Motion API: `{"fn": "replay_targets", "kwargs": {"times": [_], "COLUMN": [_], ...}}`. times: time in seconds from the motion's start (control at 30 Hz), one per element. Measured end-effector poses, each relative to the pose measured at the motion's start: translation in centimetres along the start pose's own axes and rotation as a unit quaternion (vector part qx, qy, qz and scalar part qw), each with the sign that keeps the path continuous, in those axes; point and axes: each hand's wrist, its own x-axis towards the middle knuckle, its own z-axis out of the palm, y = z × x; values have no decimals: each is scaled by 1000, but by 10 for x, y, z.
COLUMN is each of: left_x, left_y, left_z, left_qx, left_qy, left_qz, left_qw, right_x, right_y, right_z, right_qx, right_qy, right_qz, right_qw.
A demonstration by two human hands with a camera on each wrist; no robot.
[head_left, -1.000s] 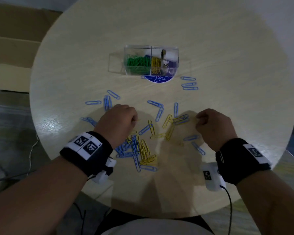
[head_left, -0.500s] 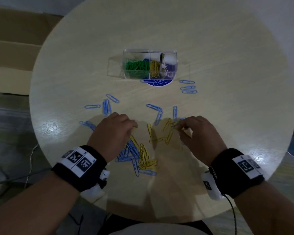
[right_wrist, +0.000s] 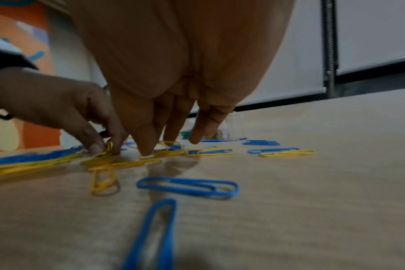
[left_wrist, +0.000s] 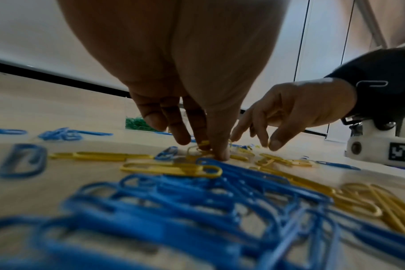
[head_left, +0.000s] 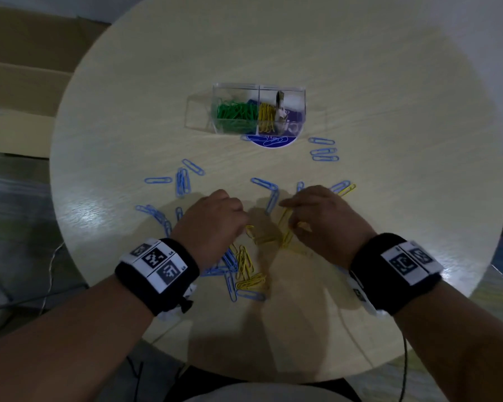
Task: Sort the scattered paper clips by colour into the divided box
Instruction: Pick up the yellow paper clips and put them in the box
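Head view: round desk (head_left: 389, 82) carrying a clear divided box (head_left: 258, 111) at far centre, green clips (head_left: 235, 113) in its left compartment, yellow clips (head_left: 267, 117) in the right. Blue clips (head_left: 183, 181) scattered across the middle of the desk, three more (head_left: 323, 149) right of the box. Mixed pile of blue and yellow clips (head_left: 244, 271) near the front edge, between the wrists. Left hand (head_left: 212, 224) and right hand (head_left: 328, 221) both lowered over loose yellow clips just beyond the pile.

Left wrist view: left fingers (left_wrist: 180, 131) pointing down, thumb and a fingertip closed together on a yellow clip (left_wrist: 201, 146) at the desk surface. Right hand (left_wrist: 296, 109) close alongside, fingers bent downward above yellow clips.

Right wrist view: right fingers (right_wrist: 148, 140) extended down, tips touching yellow clips (right_wrist: 164, 153) on the desk; an actual grip cannot be told. Left hand (right_wrist: 58, 104) pinching a yellow clip (right_wrist: 106, 148). Two blue clips (right_wrist: 187, 186) lying flat in front.
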Motion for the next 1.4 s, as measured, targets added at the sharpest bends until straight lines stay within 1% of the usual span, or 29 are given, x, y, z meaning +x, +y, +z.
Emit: {"fn": "replay_targets", "kwargs": {"times": [0.03, 0.1, 0.17, 0.3, 0.37, 0.47, 0.53, 0.6, 0.67, 0.77, 0.83, 0.9, 0.97, 1.07, 1.13, 1.23, 1.27, 1.33, 1.4], "left_x": [2, 4, 6, 5, 5, 4, 5, 13, 28, 61, 87, 113, 134, 154, 155, 137, 127, 107, 85], "left_y": [1, 2, 4, 7, 7, 9, 9, 7, 3, -6, -13, -17, -21, -27, -33, -39, -40, -41, -37], "left_z": [-2, -5, -7, -7, -8, -10, -13, -21, -35, -59, -72, -83, -88, -82, -75, -71, -70, -69, -67], "left_qx": [0, -8, -25, -50, -70, -117, -154, -192, -225, -259, -256, -266, -273, -268, -260, -284, -287, -301, -319], "left_qy": [-10, -23, -34, -51, -52, -60, -56, -28, 24, 120, 184, 219, 225, 202, 198, 242, 259, 276, 266], "left_qz": [-9, -21, -32, -64, -89, -130, -141, -150, -173, -231, -252, -265, -273, -282, -282, -263, -263, -267, -267], "left_qw": [1000, 999, 999, 995, 992, 983, 976, 969, 959, 930, 915, 901, 895, 899, 902, 890, 884, 873, 870], "right_x": [4, 7, 4, -2, -2, -5, -8, -8, -8, -2, 10, 26, 44, 70, 89, 120, 130, 148, 159], "right_y": [0, 1, 0, -4, -6, -10, -11, -10, -7, 1, 8, 17, 23, 27, 28, 29, 28, 26, 21], "right_z": [1, 2, 2, 7, 8, 6, 4, -2, -11, -30, -45, -59, -71, -83, -86, -81, -78, -72, -68], "right_qx": [-19, -47, -60, -55, -44, -12, -5, 2, 30, 60, 79, 105, 123, 170, 200, 219, 218, 191, 158], "right_qy": [-20, -44, -66, -107, -107, -85, -88, -107, -94, -29, 27, 83, 123, 145, 158, 184, 185, 161, 121], "right_qz": [-16, -19, -3, 56, 78, 121, 129, 121, 127, 169, 200, 233, 258, 302, 324, 335, 338, 345, 345], "right_qw": [999, 998, 996, 991, 990, 989, 988, 987, 987, 983, 976, 963, 950, 927, 911, 898, 896, 905, 917]}}
